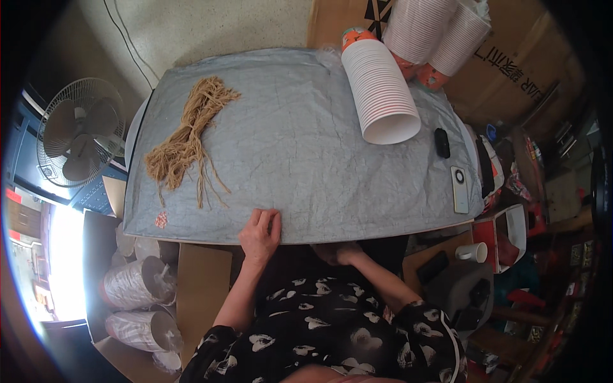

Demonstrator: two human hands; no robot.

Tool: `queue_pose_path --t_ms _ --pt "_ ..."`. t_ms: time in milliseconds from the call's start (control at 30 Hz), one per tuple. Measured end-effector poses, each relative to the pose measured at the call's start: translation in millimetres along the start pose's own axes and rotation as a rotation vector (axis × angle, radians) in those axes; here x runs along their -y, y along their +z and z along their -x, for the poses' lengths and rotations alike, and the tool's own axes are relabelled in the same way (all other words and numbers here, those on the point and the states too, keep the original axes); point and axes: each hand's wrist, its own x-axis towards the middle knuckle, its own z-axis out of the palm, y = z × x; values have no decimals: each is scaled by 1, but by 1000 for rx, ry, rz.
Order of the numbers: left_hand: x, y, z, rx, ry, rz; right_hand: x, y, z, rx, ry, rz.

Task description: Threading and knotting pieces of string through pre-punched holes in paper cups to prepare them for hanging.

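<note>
My left hand [260, 230] rests at the near edge of the grey-covered table [274, 153], its fingers curled and drawn together. Whatever it may hold is hidden by the fingers. In my lap, partly beneath the table edge, lies my right hand [345, 253]; dark shadow hides its fingers. A bundle of tan twine strands [191, 131], gathered in at the middle, lies on the left of the table. Across from it, toward the back right, a long nested stack of white paper cups [383, 89] lies on its side with the open mouth toward me.
More cup stacks [421, 29] stand at the back right against a cardboard box [511, 57]. A phone [459, 189] and a black object [442, 143] lie near the right edge. A fan [82, 133] stands at left, wrapped cup stacks [131, 284] below it. A white mug [471, 253] sits lower right.
</note>
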Motion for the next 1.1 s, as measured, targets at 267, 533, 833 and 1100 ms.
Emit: queue_pose_path --t_ms 267,533,833,1100 --pt "-11 17 -8 26 69 16 61 -135 114 90 -322 -306" --pt "-9 19 -6 5 88 12 -18 -304 29 -165 -741 -1769" --pt "-12 24 -10 29 77 -14 -51 -286 -58 -425 -1047 -2336" --pt "-8 29 -6 29 115 -67 -41 -291 -41 -435 -860 -2319"
